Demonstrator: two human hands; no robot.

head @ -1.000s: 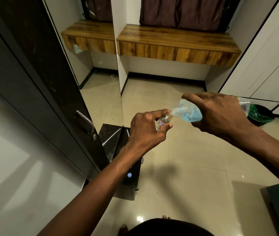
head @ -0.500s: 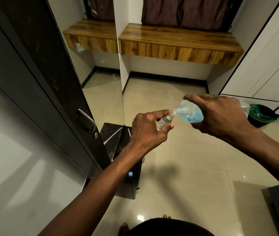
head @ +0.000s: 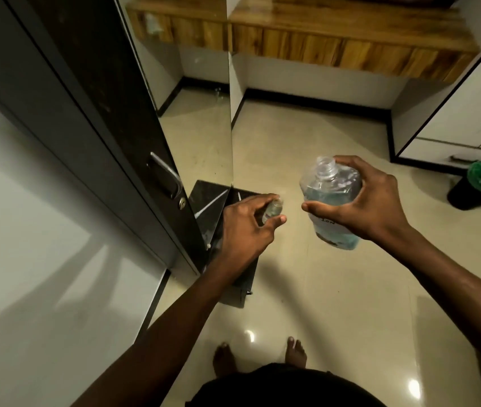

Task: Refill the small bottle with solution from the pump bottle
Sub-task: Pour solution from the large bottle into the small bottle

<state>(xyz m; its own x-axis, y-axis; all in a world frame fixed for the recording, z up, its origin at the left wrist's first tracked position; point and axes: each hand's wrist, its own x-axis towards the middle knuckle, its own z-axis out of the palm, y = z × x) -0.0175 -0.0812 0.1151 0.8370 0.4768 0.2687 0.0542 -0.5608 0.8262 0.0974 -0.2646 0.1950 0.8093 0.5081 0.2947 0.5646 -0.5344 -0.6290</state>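
Your right hand grips the pump bottle around its middle, fingers curled over the far side and thumb pressed across the near face. The bottle stands nearly upright, its open threaded neck on top with no pump in it, and blue solution fills the lower part. Your right forearm reaches in from the lower right, wrist bent inward. Your left hand is closed around the small bottle, pinching it between thumb and fingertips so only its clear top shows. The two bottles are near each other but apart, held above the tiled floor, with your left arm stretched forward from below.
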